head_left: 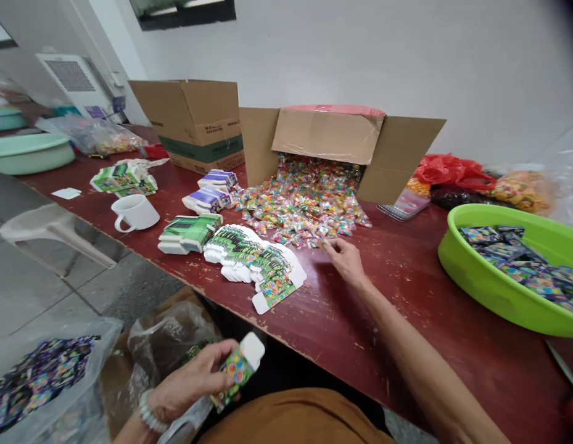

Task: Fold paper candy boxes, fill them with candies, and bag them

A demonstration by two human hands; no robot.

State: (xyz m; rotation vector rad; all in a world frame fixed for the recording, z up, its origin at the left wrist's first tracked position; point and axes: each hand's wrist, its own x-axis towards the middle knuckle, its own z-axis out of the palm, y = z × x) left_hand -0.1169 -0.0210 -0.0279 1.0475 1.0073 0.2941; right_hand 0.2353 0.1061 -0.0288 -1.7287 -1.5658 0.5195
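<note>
My left hand (203, 376), wearing a bead bracelet, is closed around a small green printed box (235, 373) with its white end flap raised. It holds the box in front of my body, below the table's front edge. Across the table, my right hand (345, 260) has its fingers pinched at the near edge of a heap of small wrapped candies (309, 209). A candy packet (316, 243) shows at its fingertips. Flat green cartons (279, 280) lie fanned out on the red table to the left of my right hand.
An open cardboard box (327, 137) lies on its side behind the candies. Stacked cartons (189, 231), a white mug (136, 213) and another cardboard box (198, 123) stand left. A green basin (512, 296) with dark packets is at right, near scissors (564, 367). A plastic bag (82, 401) sits lower left.
</note>
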